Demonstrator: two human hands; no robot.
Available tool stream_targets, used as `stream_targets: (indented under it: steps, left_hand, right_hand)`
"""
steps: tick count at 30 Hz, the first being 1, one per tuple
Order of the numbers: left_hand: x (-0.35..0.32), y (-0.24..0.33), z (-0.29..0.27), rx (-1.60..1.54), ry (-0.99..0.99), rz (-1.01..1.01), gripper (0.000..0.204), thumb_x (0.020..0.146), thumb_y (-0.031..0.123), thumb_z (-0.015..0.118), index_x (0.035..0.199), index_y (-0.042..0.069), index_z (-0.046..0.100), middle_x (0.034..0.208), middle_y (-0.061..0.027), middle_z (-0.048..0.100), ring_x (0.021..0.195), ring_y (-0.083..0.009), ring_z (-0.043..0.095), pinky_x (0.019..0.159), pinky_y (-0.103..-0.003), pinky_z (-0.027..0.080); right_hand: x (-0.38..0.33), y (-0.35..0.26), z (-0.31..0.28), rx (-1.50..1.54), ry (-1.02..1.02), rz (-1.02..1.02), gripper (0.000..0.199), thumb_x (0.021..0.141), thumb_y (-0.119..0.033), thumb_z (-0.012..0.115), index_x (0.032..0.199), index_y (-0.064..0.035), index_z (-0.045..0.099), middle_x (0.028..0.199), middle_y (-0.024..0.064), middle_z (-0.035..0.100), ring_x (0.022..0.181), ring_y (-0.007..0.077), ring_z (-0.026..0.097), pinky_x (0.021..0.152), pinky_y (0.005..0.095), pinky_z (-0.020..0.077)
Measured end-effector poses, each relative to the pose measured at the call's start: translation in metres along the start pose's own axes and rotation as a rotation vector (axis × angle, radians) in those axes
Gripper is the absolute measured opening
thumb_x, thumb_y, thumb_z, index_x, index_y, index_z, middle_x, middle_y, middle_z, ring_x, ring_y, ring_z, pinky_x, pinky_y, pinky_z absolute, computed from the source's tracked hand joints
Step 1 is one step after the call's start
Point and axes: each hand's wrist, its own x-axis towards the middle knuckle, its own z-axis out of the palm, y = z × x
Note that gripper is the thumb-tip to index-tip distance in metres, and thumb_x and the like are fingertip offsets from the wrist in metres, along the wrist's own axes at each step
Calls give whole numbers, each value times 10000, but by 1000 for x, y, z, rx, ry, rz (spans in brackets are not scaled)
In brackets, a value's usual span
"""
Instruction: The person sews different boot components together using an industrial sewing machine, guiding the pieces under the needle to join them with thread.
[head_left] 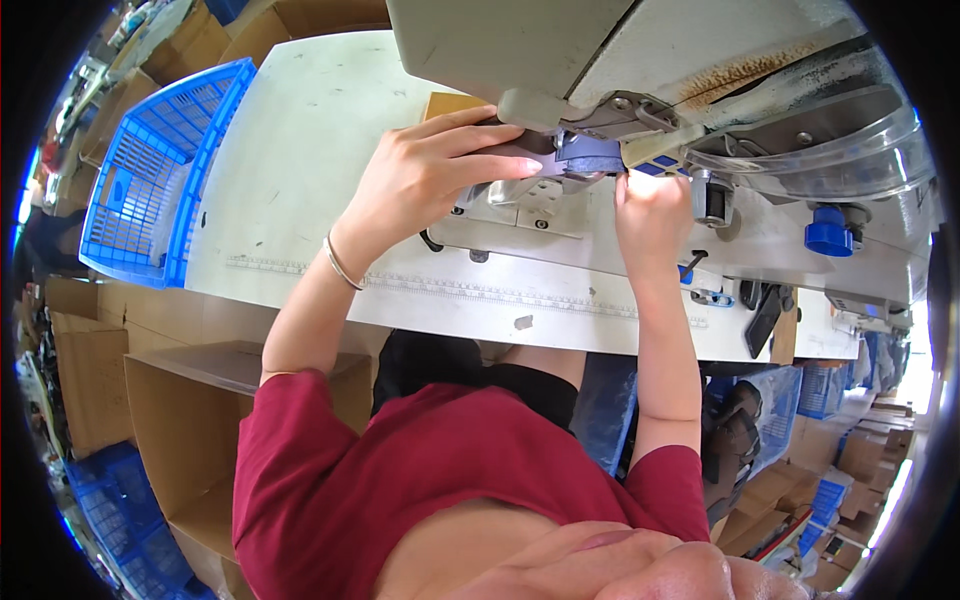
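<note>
Observed in head view: purple-blue piece [588, 155] at far side of white table [300, 195], beneath sewing-type machine [490, 45], between left hand [425, 168] and right hand [655, 215]. Visible long axis roughly left to right, nearly parallel to near table edge; full extent hidden under machine parts. Relative to left hand: to the right, just beyond fingertips. Relative to right hand: to the left and slightly farther off. Nearness about equal; left fingertips apparently in contact with left end.

Left hand: palm down, fingers extended and slightly spread, laid along left part of piece. Right hand: curled, at right end, close under beige-and-blue part [645, 158]. Cannot tell whether pinching; fingertips hidden. Cannot tell whether beige part joined to piece.

Writing: ruler scale [470, 291] along near side of table, fine graduations visible, figures too small for reliable reading. No legible brand or label on piece or machine.
</note>
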Motion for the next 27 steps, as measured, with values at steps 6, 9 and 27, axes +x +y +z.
stream_targets:
  steps: [6, 9, 27]
  left_hand:
    - [1, -5, 3, -21, -15, -91, 510, 661, -53, 630, 1013, 304, 723, 1016, 19, 693, 1001, -235, 643, 750, -312, 560]
    - [4, -9, 5, -129, 16, -118, 502, 649, -65, 622, 997, 278, 735, 936, -8, 687, 928, -240, 647, 757, -322, 552]
    - [2, -8, 12, -126, 37, -137, 455, 677, -79, 594, 977, 227, 746, 1029, -25, 696, 934, -225, 657, 775, -320, 556]
  right_hand:
    - [1, -5, 0, 69, -22, 143, 174, 664, -63, 683, 835, -31, 672, 739, 129, 661, 687, 323, 637, 652, 374, 495]
    - [5, -16, -3, 44, 33, 127, 165, 665, -61, 684, 825, -26, 660, 730, 130, 652, 689, 334, 631, 648, 392, 498]
    - [-57, -42, -17, 551, 108, 233, 259, 880, -31, 554, 1123, 50, 589, 1211, 196, 568, 1112, 286, 552, 922, 368, 453]
